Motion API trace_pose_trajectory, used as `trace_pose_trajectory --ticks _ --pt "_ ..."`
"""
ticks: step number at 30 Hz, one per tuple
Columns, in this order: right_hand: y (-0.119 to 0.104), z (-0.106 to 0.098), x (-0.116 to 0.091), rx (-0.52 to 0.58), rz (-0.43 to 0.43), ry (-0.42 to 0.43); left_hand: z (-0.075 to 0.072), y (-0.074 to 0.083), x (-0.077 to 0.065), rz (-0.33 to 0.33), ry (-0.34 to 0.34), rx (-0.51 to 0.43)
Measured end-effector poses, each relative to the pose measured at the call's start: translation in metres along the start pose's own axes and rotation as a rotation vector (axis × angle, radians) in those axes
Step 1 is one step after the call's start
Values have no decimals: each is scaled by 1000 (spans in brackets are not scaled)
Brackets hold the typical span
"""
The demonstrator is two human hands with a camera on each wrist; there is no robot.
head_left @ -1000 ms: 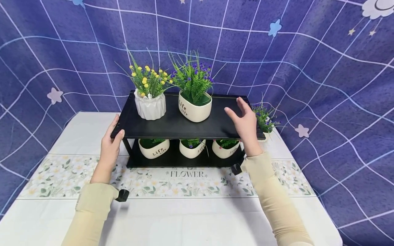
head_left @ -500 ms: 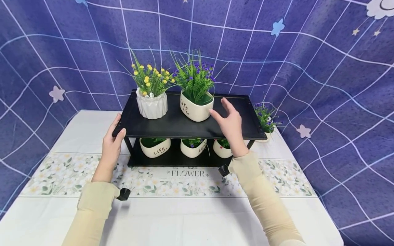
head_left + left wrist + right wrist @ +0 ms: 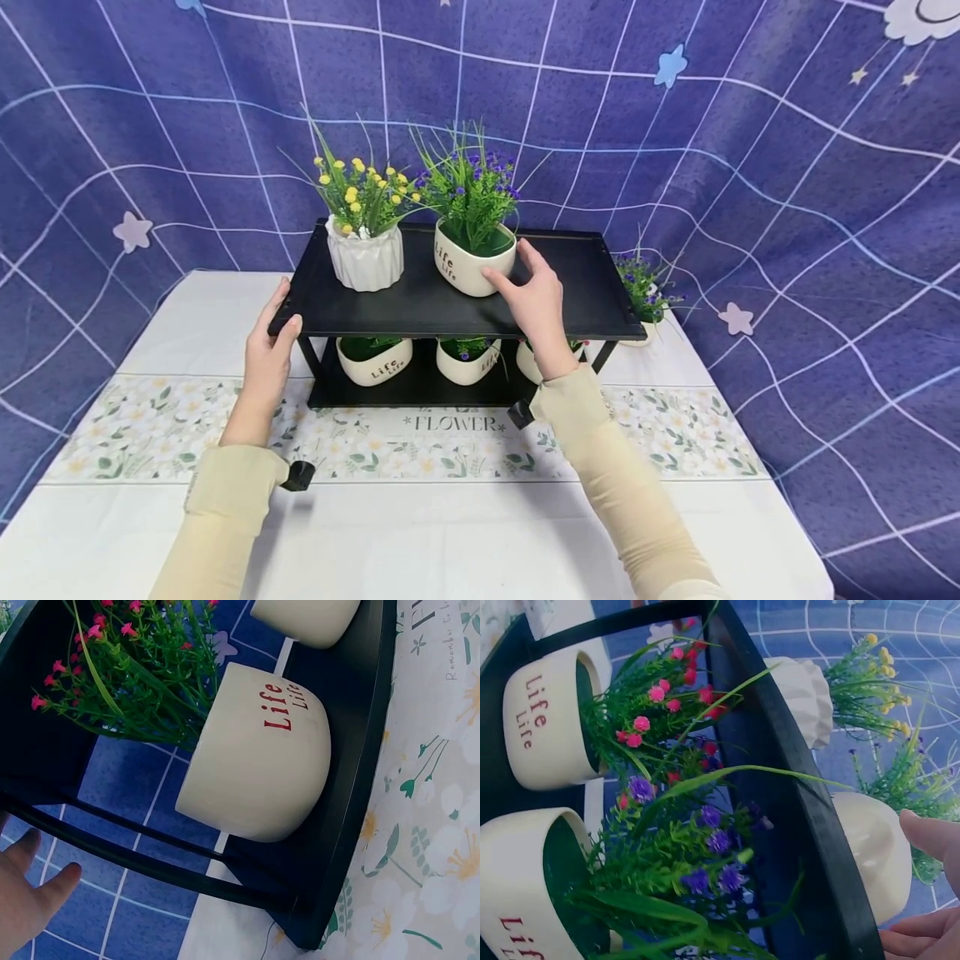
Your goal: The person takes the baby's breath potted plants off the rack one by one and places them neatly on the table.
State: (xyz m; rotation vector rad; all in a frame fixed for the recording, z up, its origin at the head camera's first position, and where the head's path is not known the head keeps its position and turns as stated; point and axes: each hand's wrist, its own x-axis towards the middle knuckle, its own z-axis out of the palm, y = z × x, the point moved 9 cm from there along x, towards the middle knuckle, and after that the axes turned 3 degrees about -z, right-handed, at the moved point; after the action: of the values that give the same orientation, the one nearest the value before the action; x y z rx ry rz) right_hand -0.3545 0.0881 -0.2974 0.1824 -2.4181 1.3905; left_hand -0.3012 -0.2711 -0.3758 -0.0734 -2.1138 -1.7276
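Note:
A black two-tier plant rack (image 3: 375, 315) stands on the table. My left hand (image 3: 267, 354) holds its upper left corner, thumb at the front edge and fingers along the end. On the upper shelf, my right hand (image 3: 537, 310) grips the right side of a cream "Life" pot (image 3: 474, 272) with purple flowers and grass, thumb in front and fingers round the far side. In the right wrist view the thumb and fingers straddle this cream pot (image 3: 870, 855). Left of it is a white fluted pot (image 3: 366, 260) with yellow flowers.
Below, the lower shelf (image 3: 420, 397) bears a left cream pot (image 3: 377, 364), a middle one (image 3: 467, 364) and a right one (image 3: 527, 363), partly hidden by my right arm. Another purple-flowered plant (image 3: 643, 287) stands behind the rack's right end. A floral runner (image 3: 450, 454) crosses the white table.
My right hand has moved left over the upper shelf to the purple-flowered pot and taken hold of its right side. The left hand stays at the rack's corner.

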Motion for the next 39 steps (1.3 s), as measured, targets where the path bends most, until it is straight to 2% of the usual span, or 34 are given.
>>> trace_pose_trajectory --ticks 9,15,18,25,29,35,39 --pt "-2 12 -1 15 34 38 0 -5 1 -42 3 -8" --pt "-3 20 1 11 48 57 -5 -5 2 -66 1 7" --pt "-2 22 1 11 57 67 -4 -2 4 -57 -7 12" --pt "-1 23 2 13 69 75 -5 4 6 -36 12 96" --pt "-1 23 4 21 83 84 -4 11 8 -45 28 104" --pt "-1 25 5 21 99 78 2 34 2 -38 41 104" --pt "-2 28 6 28 94 72 3 39 -1 -26 46 118"
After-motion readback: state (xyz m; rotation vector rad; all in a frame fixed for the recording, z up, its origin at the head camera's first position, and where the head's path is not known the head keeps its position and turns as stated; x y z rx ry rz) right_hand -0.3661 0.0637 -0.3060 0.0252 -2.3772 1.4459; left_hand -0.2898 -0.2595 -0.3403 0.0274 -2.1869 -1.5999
